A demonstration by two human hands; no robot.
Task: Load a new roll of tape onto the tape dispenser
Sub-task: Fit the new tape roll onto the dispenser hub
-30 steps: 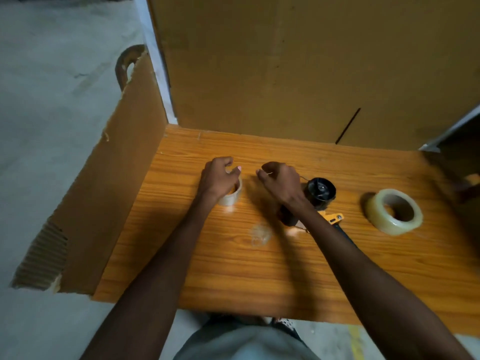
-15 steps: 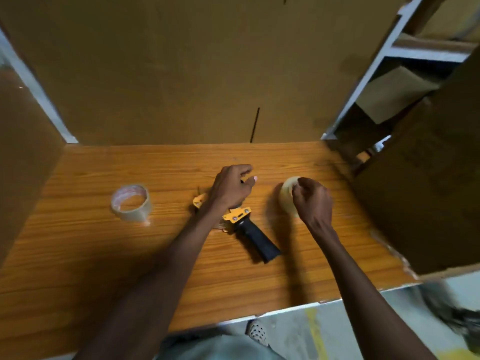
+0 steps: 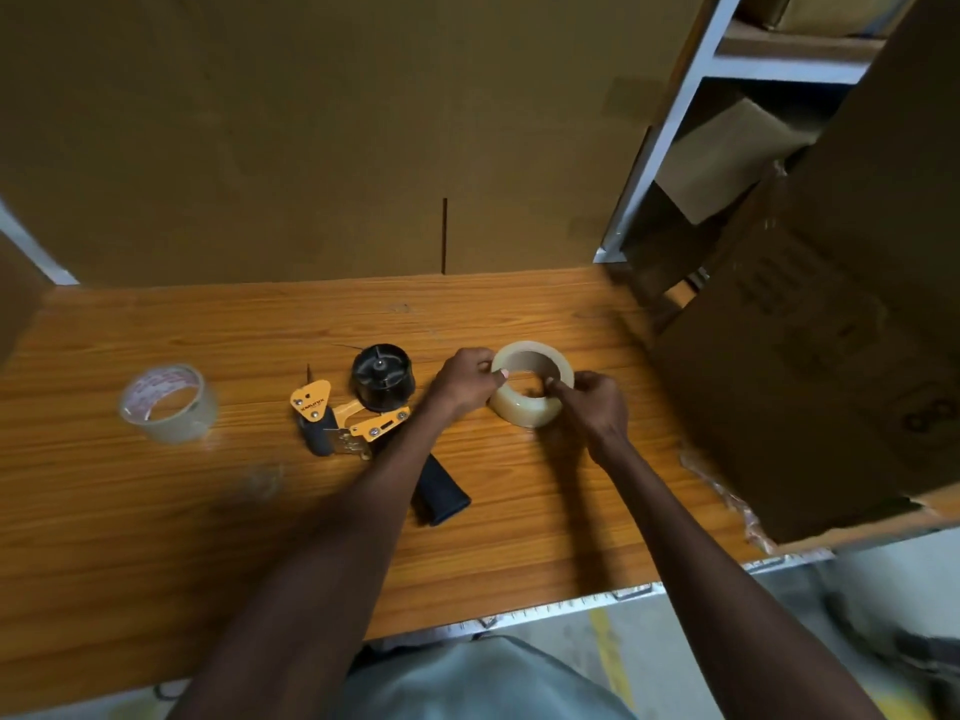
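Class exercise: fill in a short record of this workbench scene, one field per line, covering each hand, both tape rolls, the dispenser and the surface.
left hand: fingers on the full roll's left rim
right hand: fingers on the full roll's right rim
full tape roll: lying flat on the table, between both hands
tape dispenser: lying on the table, black spool bare, nobody touching it
nearly spent roll: far left, apart from everything
table: wood grain
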